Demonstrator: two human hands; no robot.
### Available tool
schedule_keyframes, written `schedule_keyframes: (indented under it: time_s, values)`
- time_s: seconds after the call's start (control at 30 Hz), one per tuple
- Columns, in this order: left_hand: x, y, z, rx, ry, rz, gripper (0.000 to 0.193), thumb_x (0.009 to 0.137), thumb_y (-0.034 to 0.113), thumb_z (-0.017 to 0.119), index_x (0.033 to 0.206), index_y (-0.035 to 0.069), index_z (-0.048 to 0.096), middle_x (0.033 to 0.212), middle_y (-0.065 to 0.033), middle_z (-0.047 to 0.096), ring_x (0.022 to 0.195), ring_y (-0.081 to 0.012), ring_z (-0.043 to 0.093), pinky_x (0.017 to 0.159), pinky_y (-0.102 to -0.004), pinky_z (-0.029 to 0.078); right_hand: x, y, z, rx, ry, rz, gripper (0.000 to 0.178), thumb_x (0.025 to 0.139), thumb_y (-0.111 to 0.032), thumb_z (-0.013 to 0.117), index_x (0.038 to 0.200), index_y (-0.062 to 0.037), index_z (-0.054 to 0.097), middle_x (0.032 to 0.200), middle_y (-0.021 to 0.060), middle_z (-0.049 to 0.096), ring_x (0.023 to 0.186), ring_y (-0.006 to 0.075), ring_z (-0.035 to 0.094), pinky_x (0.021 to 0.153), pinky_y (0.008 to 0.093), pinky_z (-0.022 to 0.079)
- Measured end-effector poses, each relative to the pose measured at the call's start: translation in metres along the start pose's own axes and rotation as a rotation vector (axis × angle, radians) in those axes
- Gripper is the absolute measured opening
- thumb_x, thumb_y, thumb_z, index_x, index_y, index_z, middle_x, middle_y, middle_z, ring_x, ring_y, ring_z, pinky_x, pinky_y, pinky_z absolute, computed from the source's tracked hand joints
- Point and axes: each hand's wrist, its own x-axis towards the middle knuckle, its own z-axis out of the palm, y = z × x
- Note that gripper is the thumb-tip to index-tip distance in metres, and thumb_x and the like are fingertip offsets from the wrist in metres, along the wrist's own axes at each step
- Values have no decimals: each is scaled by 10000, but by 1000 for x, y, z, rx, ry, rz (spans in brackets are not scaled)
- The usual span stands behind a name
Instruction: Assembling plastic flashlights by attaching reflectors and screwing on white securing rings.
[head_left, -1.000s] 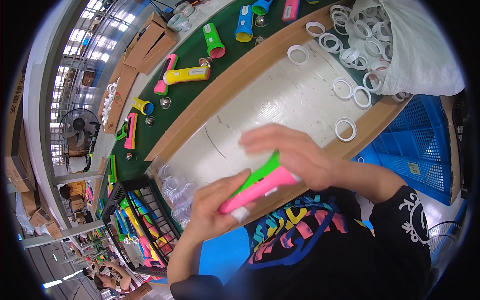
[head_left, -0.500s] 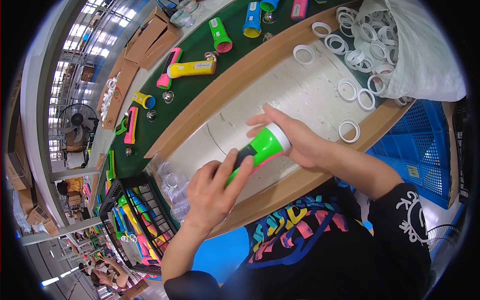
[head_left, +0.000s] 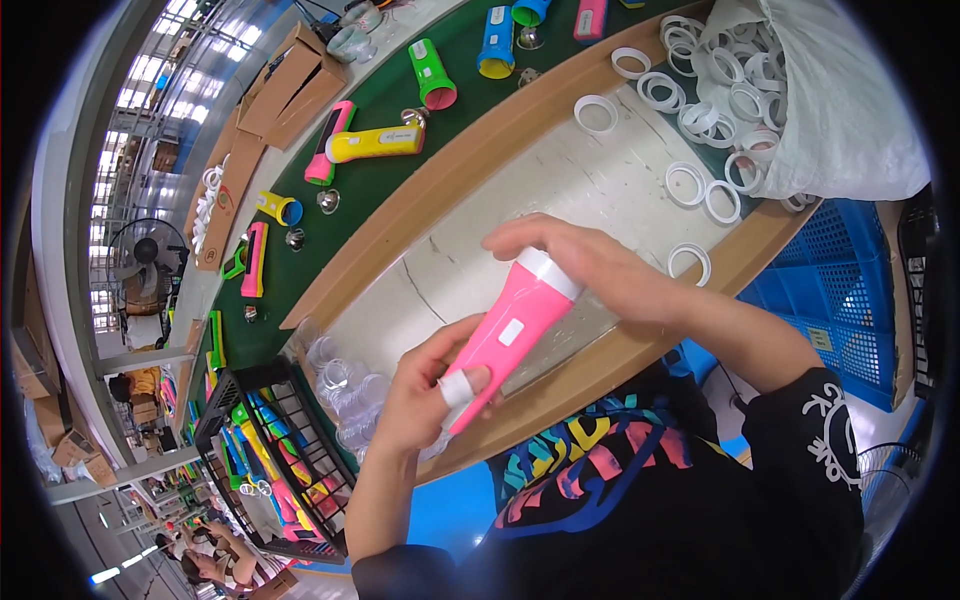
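Holding pink flashlight (head_left: 530,305) at centre in left hand (head_left: 418,388), pointing toward one o'clock; cupping white rim (head_left: 547,269) with right hand (head_left: 600,268) (loosely, apparently). Could tilt rim if pressed off-axis.

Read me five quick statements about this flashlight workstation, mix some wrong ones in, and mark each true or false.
1. The left hand grips a pink flashlight. True.
2. The flashlight's white end ring is beside the left hand. False: it is at the far end, by the right hand.
3. A yellow flashlight lies above the green surface, against a pink-and-black one. True.
4. The white bag at the upper right spills out blue caps. False: loose white rings lie at its mouth.
5. The black crate at the lower left holds flashlights of several colours. True.
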Motion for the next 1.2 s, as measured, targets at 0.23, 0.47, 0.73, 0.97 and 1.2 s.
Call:
schedule_keyframes:
  time_s: [0.23,0.47,0.73,0.97,1.2]
  values:
    - [-12,10,33,1263,154,404,746,715,162,733,1369,147,375,1128,-152,514,766,-287,621,551,-346,511,6,31,7,233,221,385,393,960,-345,376,1076,-19,561,991,85,567,934,171,535,846,295,416]
    - [-42,19,25,1099,170,604,674,631,24,711,1273,121,528,1102,-155,568,849,-306,634,623,-361,533,-11,-11,36,-170,173,-63,308,918,-245,423,1057,-12,569,923,88,577,881,196,546,819,307,437]
    - [-26,32,18,1071,199,660,717,573,-52,676,1262,85,533,1100,-156,612,936,-299,638,746,-348,538,3,-30,25,-367,208,-133,343,924,-271,403,954,5,604,894,102,616,871,212,580,797,330,458]
    - [4,-16,19,797,318,471,700,649,-16,680,1304,109,468,1178,-134,565,972,-268,613,829,-333,497,21,5,0,180,166,285,438,965,-385,367,1170,-36,534,1058,100,587,1026,192,543,913,330,405]
    - [4,-49,36,-128,197,194,698,760,76,673,1355,29,312,1190,-127,539,1116,-203,524,937,-325,410,4,16,23,645,96,86,448,911,-351,507,1249,-72,418,1170,147,528,1142,267,506,980,412,402]
